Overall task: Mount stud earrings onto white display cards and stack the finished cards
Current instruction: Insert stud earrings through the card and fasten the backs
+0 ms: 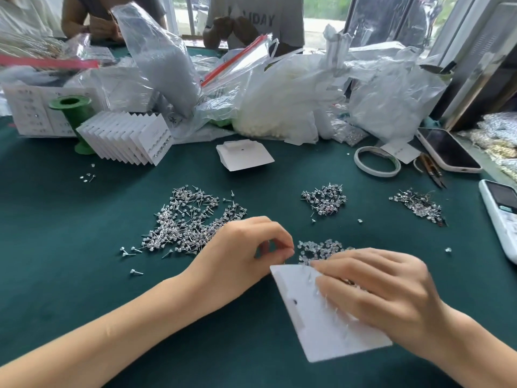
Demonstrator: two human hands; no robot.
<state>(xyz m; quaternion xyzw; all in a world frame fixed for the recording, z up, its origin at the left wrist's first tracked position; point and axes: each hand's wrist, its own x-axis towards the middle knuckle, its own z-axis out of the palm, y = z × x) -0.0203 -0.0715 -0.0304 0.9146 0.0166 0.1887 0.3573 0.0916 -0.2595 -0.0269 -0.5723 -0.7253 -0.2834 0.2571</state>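
Note:
A white display card [313, 323] lies tilted on the green cloth near the front, several stud posts poking up through it. My right hand [377, 289] rests on the card with curled fingers, holding it. My left hand [246, 247] hovers at the card's top left corner, thumb and fingertips pinched together on something too small to make out. A large heap of stud earrings [184, 222] lies left of that hand. Clear earring backs [319, 250] sit just above the card. A fanned stack of finished cards [126, 138] leans at the back left.
Two smaller stud piles [324, 198] [419, 205] lie mid-right. Blank cards [243, 155], a tape roll [376, 163], a phone [447, 149], a calculator [500, 214], a green spool [72, 110] and plastic bags [279, 102] crowd the back. Two people sit across the table.

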